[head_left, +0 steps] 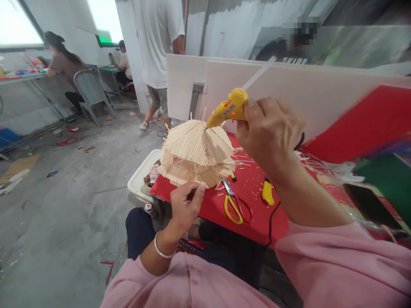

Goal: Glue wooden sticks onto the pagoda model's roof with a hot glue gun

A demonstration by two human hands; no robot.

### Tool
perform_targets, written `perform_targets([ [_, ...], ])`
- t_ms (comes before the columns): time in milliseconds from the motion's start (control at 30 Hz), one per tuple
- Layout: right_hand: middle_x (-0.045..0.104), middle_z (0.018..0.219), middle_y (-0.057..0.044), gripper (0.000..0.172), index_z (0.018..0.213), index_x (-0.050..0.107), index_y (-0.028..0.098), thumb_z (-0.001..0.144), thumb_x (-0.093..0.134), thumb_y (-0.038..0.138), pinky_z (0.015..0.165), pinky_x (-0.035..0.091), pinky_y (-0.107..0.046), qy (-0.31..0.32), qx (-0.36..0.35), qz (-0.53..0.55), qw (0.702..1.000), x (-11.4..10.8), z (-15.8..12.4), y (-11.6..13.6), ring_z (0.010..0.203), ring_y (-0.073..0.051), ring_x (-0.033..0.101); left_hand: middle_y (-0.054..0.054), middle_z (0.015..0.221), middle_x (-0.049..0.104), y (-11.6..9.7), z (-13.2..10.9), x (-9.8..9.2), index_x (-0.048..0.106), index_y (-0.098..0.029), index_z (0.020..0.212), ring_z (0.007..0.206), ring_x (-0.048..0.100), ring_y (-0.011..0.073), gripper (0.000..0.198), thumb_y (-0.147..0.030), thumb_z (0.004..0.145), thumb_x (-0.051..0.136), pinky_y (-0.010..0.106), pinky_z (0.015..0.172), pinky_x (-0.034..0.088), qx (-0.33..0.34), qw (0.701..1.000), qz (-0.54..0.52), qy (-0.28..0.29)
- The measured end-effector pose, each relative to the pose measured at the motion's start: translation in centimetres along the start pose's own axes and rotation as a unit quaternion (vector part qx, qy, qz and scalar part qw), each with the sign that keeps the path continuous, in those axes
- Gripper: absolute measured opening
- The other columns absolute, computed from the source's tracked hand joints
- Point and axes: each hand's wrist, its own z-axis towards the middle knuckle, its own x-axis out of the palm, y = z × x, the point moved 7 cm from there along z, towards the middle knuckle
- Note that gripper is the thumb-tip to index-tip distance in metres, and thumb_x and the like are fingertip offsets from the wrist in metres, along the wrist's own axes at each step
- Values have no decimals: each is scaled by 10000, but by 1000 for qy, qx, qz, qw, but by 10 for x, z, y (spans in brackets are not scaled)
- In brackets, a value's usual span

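Bright window (19,21) glare top left; edges blurred, wide-angle warped

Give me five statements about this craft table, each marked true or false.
1. The right hand grips a yellow glue gun. True.
2. The gun's nozzle points away from the stick model. False: its tip is at the model's upper roof.
3. The left hand holds the scissors. False: they lie on the red table, and the left hand is curled by the model's lower edge.
4. The scissors have yellow handles. True.
5. A bangle sits on the left wrist. True.
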Motion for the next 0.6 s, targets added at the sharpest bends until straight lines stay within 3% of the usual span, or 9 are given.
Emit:
perform_targets([
  [333,697,1060,-155,400,1278,648,146,997,401,288,612,228,-346,30,3,-22,999,3,2,-1,977,-273,611,-6,536,621,-1,-1,0,725,-150,703,478,519,81,328,-384,923,660,183,494,412,10,1000,6,-3],
  [500,645,1095,-188,494,1277,596,118,957,519,487,662,311,-352,-18,-25,-9,999,4,-1,-4,998,-317,571,-8,532,619,-1,-1,0,728,-151,701,475,519,81,315,-368,919,661,180,487,411,11,1000,3,-3],
  [600,621,1100,-199,525,1325,552,120,957,511,493,694,342,-371,-27,-15,-3,1000,4,-3,-9,1008,-330,554,-10,520,607,-1,-2,0,724,-153,693,466,508,81,331,-385,919,656,183,480,403,9,1000,10,-4],
])
